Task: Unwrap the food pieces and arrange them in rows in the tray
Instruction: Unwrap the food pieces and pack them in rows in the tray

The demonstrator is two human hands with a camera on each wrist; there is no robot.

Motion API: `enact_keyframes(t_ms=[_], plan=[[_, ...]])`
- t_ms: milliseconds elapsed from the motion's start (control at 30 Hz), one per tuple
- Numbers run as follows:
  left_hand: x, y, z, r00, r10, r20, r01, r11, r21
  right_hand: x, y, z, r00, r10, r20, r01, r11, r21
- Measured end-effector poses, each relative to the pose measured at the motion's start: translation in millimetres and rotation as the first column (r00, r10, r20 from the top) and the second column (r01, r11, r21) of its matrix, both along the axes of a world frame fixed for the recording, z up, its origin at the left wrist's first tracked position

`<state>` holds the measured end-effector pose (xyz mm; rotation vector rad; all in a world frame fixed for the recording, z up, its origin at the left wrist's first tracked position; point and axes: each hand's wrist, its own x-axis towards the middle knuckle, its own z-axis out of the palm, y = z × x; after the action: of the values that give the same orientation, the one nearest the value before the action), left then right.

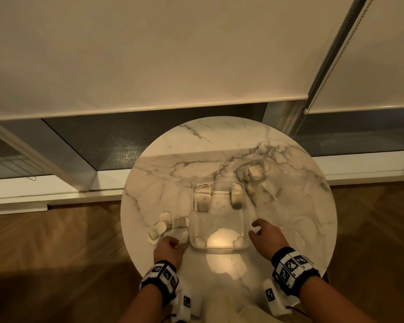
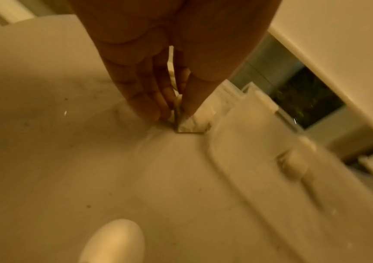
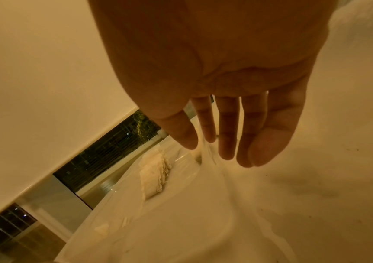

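Note:
A clear plastic tray (image 1: 217,226) sits mid-table. At its far end stand a row of unwrapped pale food pieces (image 1: 203,198) on the left and one more piece (image 1: 236,197) on the right. Wrapped pieces (image 1: 165,219) lie on the marble left of the tray. My left hand (image 1: 173,243) is low at the tray's near-left corner and pinches a wrapped piece (image 2: 189,123) between thumb and fingers (image 2: 158,106). My right hand (image 1: 258,229) hovers open beside the tray's right wall, its fingers (image 3: 226,142) loose and holding nothing. The tray's pieces (image 3: 156,173) show beyond it.
The round marble table (image 1: 289,217) ends just behind my wrists. Crumpled empty wrappers (image 1: 254,173) lie behind the tray on the right. A window with a lowered blind (image 1: 149,54) is beyond the table, with wooden floor around it.

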<state>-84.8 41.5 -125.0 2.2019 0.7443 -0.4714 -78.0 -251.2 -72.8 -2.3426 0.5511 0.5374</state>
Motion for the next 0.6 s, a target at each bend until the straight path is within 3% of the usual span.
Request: enact_keyframes(t_ms=[167,267,433,600], plan=[[-7,18,1,0.982,0.156,0.102,-0.134,0.972,-0.193,5,-4,17,1.000,0.026,0.015,-0.025,0.999,-0.035],[-5,15,23,0.944,0.263,0.199,-0.180,0.917,-0.356,13,3,37,0.992,0.039,0.118,-0.042,0.999,0.030],[1,-8,66,0.912,0.278,0.301,-0.068,0.827,-0.558,23,33,69,0.959,0.090,0.270,-0.177,0.932,0.317],[4,-41,90,0.924,0.164,0.345,0.105,0.759,-0.643,26,58,71,0.953,0.041,0.300,-0.200,0.829,0.522]])
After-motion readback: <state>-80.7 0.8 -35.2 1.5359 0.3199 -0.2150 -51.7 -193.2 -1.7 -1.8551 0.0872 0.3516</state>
